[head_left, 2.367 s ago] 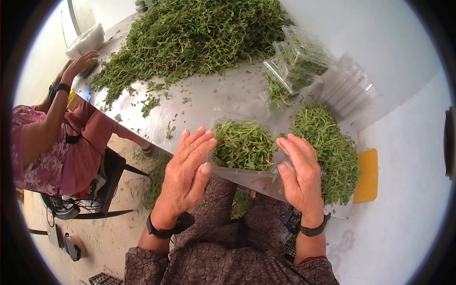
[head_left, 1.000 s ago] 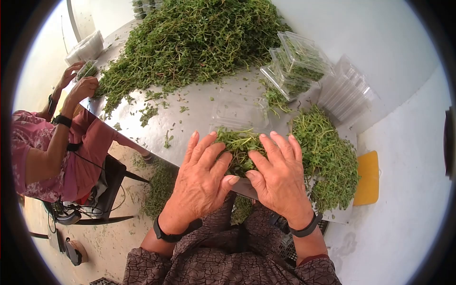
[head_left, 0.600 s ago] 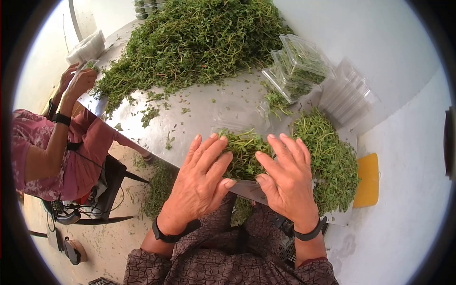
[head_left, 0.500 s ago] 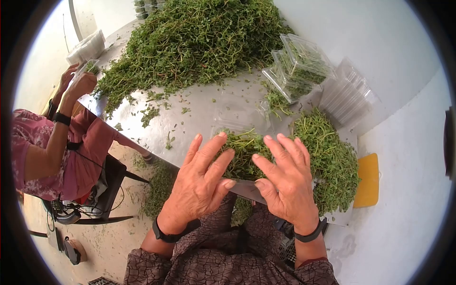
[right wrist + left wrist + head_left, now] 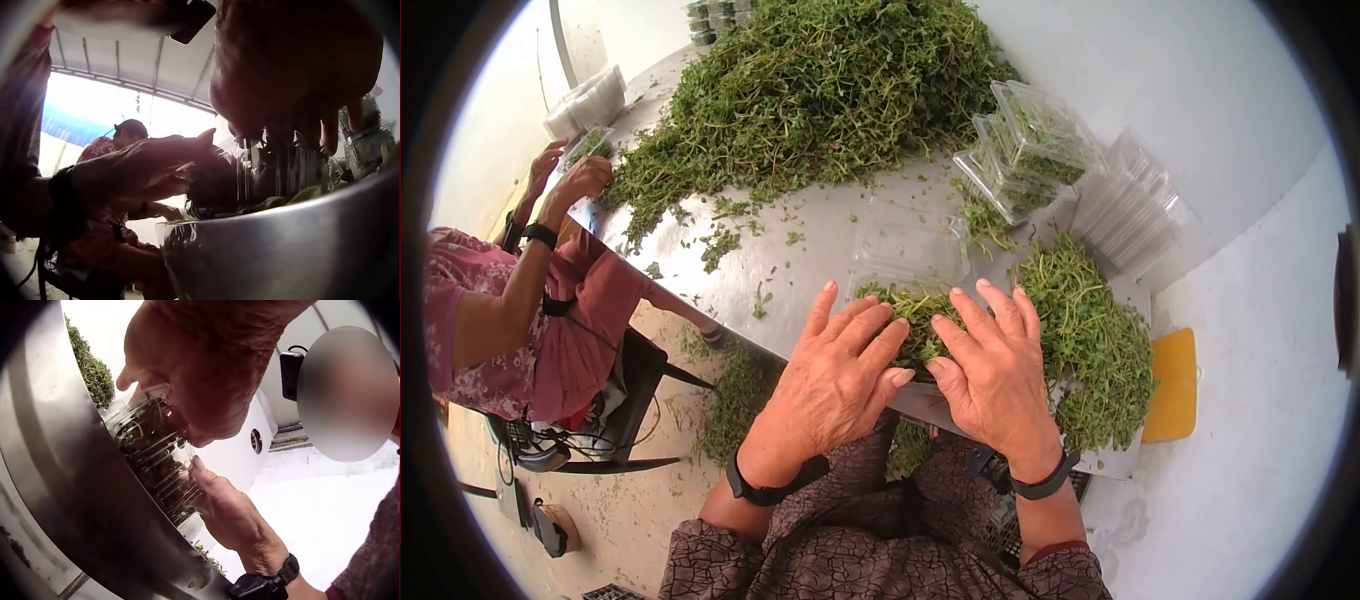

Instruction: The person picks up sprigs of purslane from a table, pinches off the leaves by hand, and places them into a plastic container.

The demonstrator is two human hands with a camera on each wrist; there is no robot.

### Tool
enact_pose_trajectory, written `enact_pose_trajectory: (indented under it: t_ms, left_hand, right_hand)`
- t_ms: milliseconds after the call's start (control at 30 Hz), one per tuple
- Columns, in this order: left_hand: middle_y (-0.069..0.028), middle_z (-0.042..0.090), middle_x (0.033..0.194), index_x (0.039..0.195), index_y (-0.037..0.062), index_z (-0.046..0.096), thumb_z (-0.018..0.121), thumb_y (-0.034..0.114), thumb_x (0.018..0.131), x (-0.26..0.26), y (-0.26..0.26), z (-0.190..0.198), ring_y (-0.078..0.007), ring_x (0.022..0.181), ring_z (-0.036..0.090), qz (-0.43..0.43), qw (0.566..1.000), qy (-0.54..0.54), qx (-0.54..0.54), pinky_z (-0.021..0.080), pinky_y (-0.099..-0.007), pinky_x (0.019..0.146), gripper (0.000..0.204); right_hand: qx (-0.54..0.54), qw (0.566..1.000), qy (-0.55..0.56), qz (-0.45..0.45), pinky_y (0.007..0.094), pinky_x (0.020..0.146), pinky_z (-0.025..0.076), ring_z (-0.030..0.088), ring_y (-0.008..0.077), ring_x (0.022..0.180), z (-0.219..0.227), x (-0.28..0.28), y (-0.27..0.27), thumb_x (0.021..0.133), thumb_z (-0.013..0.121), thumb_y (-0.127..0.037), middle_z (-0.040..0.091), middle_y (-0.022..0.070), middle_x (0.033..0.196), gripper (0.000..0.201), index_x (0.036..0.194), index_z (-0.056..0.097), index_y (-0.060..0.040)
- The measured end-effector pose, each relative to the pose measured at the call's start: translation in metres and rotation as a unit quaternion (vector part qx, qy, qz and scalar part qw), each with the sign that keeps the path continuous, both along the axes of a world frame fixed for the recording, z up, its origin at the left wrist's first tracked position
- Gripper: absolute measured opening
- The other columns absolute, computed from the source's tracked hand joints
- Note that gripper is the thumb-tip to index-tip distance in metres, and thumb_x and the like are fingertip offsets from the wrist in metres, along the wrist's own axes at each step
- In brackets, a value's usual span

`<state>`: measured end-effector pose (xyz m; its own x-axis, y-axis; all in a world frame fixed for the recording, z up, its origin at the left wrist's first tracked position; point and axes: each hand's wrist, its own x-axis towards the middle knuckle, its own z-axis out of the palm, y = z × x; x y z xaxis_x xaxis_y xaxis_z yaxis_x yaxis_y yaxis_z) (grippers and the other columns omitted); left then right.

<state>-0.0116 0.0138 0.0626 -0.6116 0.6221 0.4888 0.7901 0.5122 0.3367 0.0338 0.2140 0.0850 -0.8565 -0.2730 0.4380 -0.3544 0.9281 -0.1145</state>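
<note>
Leafy green sprigs (image 5: 917,340) fill a clear plastic clamshell box (image 5: 164,459) at the near edge of the steel table. Its lid (image 5: 912,248) lies folded back on the far side. My left hand (image 5: 832,375) rests over the left part of the sprigs, fingers spread and gently bent. From the other side my right hand (image 5: 998,378) lies on them, fingers spread, thumb at the near rim. Both hands' fingertips press down on the greens; some tips are hidden among the leaves. The box's ribbed wall shows in the left wrist view.
A large heap of greens (image 5: 820,95) covers the table's (image 5: 800,225) far side. At right are a smaller pile (image 5: 1090,345), filled boxes (image 5: 1030,155), nested empty boxes (image 5: 1135,205) and a yellow panel (image 5: 1170,385). Another person (image 5: 495,320) sits at left with a small box.
Both hands moved inward from beside the box onto the greens, lifted slightly, then pressed down again. The other person's hands have moved to a small box.
</note>
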Motion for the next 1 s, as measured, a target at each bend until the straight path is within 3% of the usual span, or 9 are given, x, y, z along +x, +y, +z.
enact_pose_trajectory:
  t_ms: [233, 300, 500, 700, 1000]
  left_hand:
    - [-0.0195, 0.054, 0.127, 0.12, -0.0014, 0.059, 0.059, 0.022, 0.091, 0.002, -0.006, 0.007, -0.0365, 0.127, 0.048, -0.023, 0.999, -0.018, 0.035, 0.025, -0.0559, 0.116, 0.037]
    - [-0.0207, 0.053, 0.136, 0.12, -0.002, 0.061, 0.048, 0.03, 0.098, 0.002, -0.009, 0.007, -0.0381, 0.132, 0.046, -0.009, 0.998, -0.016, 0.059, 0.024, -0.0557, 0.116, 0.041]
    - [-0.0219, 0.05, 0.14, 0.125, -0.0023, 0.059, 0.05, 0.028, 0.098, 0.003, -0.011, 0.002, -0.0391, 0.136, 0.042, -0.008, 0.998, -0.026, 0.054, 0.024, -0.0549, 0.117, 0.042]
    - [-0.0225, 0.05, 0.14, 0.128, -0.0025, 0.057, 0.052, 0.026, 0.096, 0.002, -0.01, -0.001, -0.0391, 0.137, 0.041, -0.006, 0.999, -0.039, 0.034, 0.023, -0.0539, 0.117, 0.042]
    - [-0.0228, 0.052, 0.138, 0.13, -0.0031, 0.055, 0.052, 0.023, 0.097, 0.003, -0.008, -0.004, -0.039, 0.136, 0.042, -0.01, 0.998, -0.041, 0.044, 0.024, -0.0539, 0.117, 0.042]
  right_hand:
    - [-0.038, 0.999, -0.002, 0.028, 0.0554, 0.111, 0.028, 0.046, 0.0373, 0.128, 0.012, 0.008, 0.007, 0.089, 0.064, -0.027, 0.059, 0.0176, 0.128, 0.035, 0.114, 0.067, -0.0022]
    - [-0.079, 0.996, 0.01, 0.033, 0.0543, 0.112, 0.028, 0.047, 0.0381, 0.128, 0.017, 0.009, 0.011, 0.091, 0.061, -0.028, 0.06, 0.0185, 0.128, 0.039, 0.118, 0.065, -0.0005]
    - [-0.165, 0.985, 0.001, 0.056, 0.0545, 0.111, 0.027, 0.047, 0.0397, 0.128, 0.015, -0.005, 0.013, 0.095, 0.058, -0.03, 0.063, 0.0184, 0.123, 0.047, 0.13, 0.055, 0.002]
    - [-0.115, 0.992, -0.022, 0.055, 0.0546, 0.111, 0.028, 0.047, 0.0396, 0.127, 0.012, -0.013, 0.006, 0.095, 0.059, -0.028, 0.067, 0.0178, 0.109, 0.048, 0.132, 0.052, 0.0021]
    - [-0.082, 0.995, -0.029, 0.054, 0.0545, 0.11, 0.029, 0.048, 0.0386, 0.126, 0.007, -0.015, 0.004, 0.093, 0.062, -0.027, 0.068, 0.0178, 0.11, 0.046, 0.127, 0.055, 0.0026]
